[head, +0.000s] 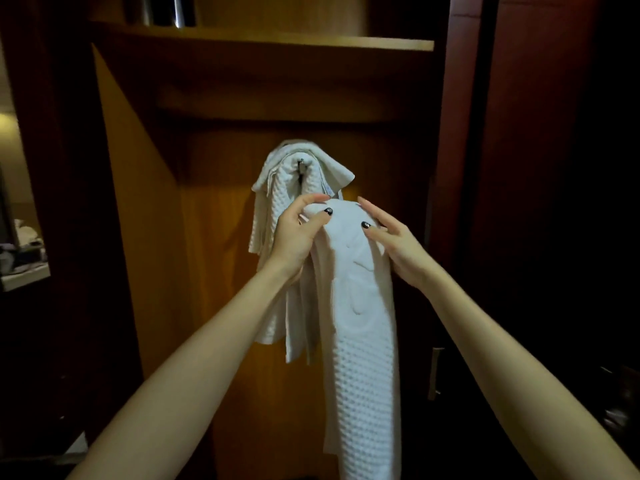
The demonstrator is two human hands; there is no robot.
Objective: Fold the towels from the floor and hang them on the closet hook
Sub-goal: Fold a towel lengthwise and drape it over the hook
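A white waffle-weave towel point(284, 192) hangs over a metal hook point(302, 165) on the back panel of the wooden closet point(221, 209). In front of it I hold a second white towel point(360, 341), folded into a long narrow strip that hangs down. My left hand point(298, 233) pinches its folded top from the left. My right hand point(391, 237) grips the top from the right, thumb on the front face. The folded top sits just below and to the right of the hook.
A wooden shelf point(277, 39) spans the closet above the hook. A dark closet door with a metal handle point(435, 372) stands to the right. At the far left a lit counter point(24, 271) holds small items.
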